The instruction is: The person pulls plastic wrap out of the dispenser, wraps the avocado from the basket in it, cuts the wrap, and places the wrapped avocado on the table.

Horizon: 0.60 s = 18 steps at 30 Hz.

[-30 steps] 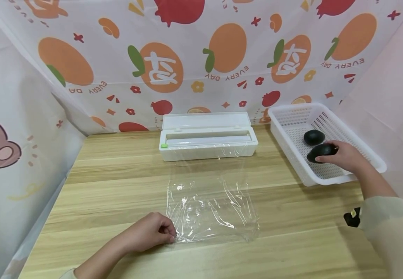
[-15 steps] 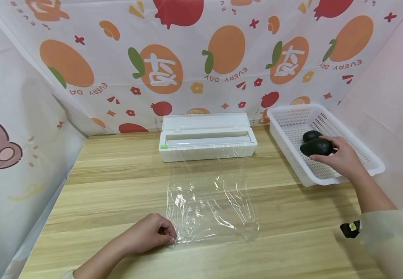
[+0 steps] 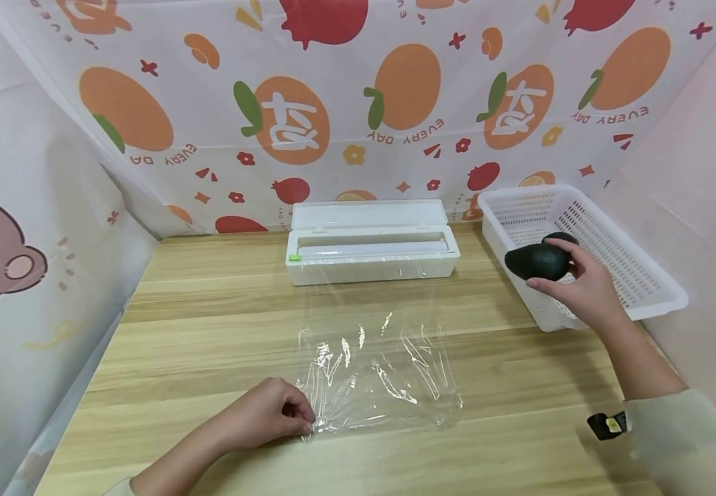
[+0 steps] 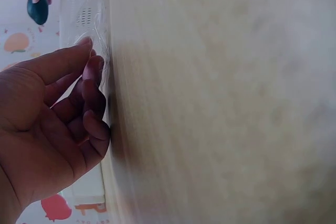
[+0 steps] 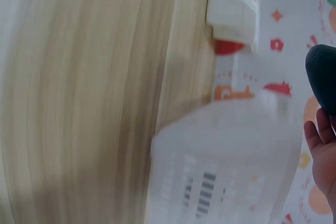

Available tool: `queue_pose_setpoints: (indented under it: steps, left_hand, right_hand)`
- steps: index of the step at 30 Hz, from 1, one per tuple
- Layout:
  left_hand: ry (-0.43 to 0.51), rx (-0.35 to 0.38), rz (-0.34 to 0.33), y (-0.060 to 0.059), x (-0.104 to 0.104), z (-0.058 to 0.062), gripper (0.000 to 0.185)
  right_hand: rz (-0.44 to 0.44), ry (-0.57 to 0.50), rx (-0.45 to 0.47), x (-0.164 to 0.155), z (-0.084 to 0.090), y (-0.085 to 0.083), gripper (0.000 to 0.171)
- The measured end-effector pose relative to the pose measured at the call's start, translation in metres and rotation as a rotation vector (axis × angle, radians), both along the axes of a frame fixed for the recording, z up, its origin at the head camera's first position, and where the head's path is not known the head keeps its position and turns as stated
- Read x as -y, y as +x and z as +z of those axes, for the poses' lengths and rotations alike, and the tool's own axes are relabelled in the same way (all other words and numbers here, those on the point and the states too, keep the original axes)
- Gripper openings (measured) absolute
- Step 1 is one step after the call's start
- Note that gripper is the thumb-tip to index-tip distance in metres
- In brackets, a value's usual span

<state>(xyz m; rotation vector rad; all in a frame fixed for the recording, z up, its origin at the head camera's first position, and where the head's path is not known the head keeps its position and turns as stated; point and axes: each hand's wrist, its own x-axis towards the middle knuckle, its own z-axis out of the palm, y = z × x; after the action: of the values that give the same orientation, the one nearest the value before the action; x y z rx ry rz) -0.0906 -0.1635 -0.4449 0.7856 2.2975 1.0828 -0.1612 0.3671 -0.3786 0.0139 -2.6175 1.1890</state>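
In the head view, my left hand (image 3: 261,417) pinches the near left corner of a sheet of clear cling film (image 3: 383,386) between thumb and fingers. The film runs over the table to a white dispenser box (image 3: 373,271) with its lid up. My right hand (image 3: 588,289) grips a dark green avocado (image 3: 538,262) by its right end, above the left side of a white plastic basket (image 3: 646,284). A second avocado (image 3: 561,237) sits in the basket, partly covered by the held one. In the right wrist view, the held avocado (image 5: 323,74) is cut by the frame edge.
The wooden table (image 3: 209,331) meets a fruit-print cloth (image 3: 345,124) at the back, with more cloth on both sides. A green slider (image 3: 295,257) sits at the left of the box. A black and yellow item (image 3: 607,426) shows beside the right sleeve.
The right hand has lifted the avocado up from inside the basket and carried it left toward its left rim. The left hand has kept its pinch on the film corner in place.
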Motion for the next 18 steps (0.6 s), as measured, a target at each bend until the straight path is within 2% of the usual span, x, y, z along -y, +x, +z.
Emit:
queue_pose_setpoints:
  steps: [5,9,16,18]
  left_hand:
    - [-0.010,-0.006,0.005,0.000,0.000,0.000,0.005]
    - [-0.018,-0.010,0.005,0.001,-0.001,0.001,0.005]
    - [-0.013,-0.020,-0.001,0.001,-0.001,0.001,0.004]
    - [-0.012,-0.019,-0.004,0.001,-0.002,0.001,0.004]
  right_hand:
    - [0.047,0.007,-0.023,0.021,-0.002,0.004,0.076]
    - [0.103,-0.039,-0.021,0.041,-0.005,0.007,0.076]
    - [0.315,-0.221,-0.007,0.086,-0.021,0.010,0.075]
    - [0.372,-0.262,0.025,0.101,-0.028,0.014,0.075]
